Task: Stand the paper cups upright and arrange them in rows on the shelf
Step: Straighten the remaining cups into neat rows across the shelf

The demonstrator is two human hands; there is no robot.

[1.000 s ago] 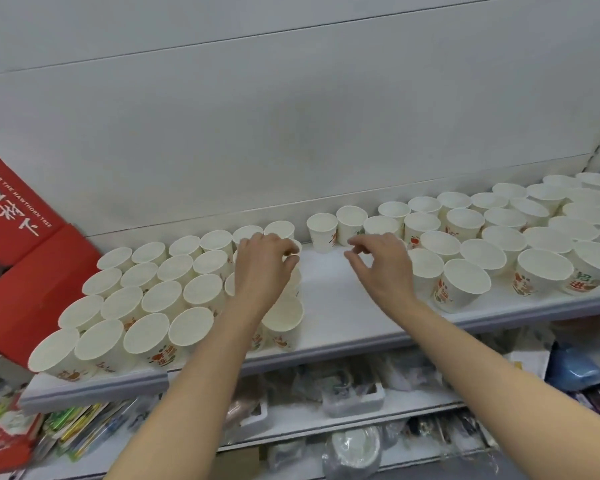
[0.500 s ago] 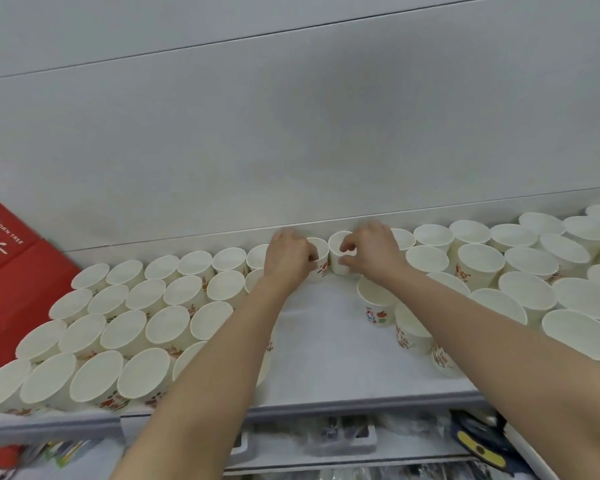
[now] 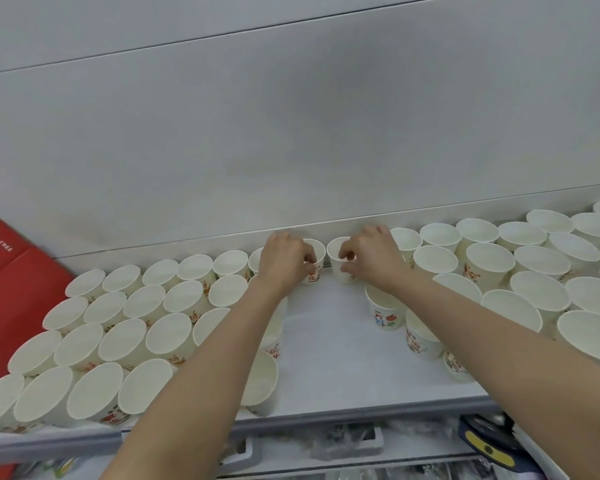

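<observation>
Left hand (image 3: 286, 261) grips one upright paper cup (image 3: 315, 259) and right hand (image 3: 373, 258) pinches another (image 3: 336, 259), side by side against the shelf's (image 3: 326, 358) back edge; bare shelf runs forward between cup rows (image 3: 146, 327); all cups empty

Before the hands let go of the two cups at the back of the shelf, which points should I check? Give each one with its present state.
1. Left hand grips left back cup: ok.
2. Right hand grips right back cup: ok.
3. Both cups upright: ok.
4. Both cups closed up with the back row: not ok, a gap between them.
5. Shelf bare in the middle for more rows: ok.
6. Cup bases flat on the shelf: cannot tell.
</observation>
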